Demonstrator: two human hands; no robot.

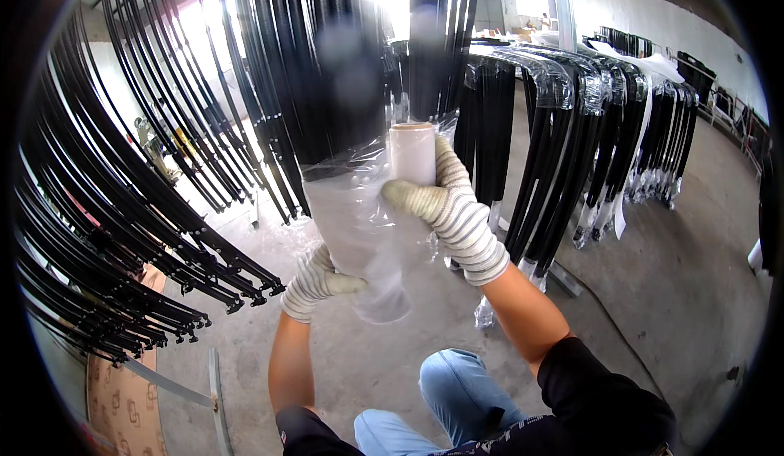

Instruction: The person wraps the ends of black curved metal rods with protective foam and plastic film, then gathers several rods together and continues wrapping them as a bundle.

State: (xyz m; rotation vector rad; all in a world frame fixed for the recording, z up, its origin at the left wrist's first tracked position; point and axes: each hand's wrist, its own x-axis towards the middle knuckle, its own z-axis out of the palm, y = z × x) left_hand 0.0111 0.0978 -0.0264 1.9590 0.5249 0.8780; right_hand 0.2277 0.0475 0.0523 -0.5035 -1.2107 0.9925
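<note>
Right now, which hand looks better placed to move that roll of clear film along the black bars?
Probably the right hand: it grasps the film roll itself. The left hand is lower, at the edge of the clear film, away from the roll.

Striped knit gloves (451,211), black short sleeves (600,391), blue jeans (464,387)

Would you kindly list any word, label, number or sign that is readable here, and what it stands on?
None can be read.
Black shirt: pale marks at the front, too small and blurred to read.
Left sleeve: a small light patch, too small to make out.
White roll: no lettering visible.
</note>
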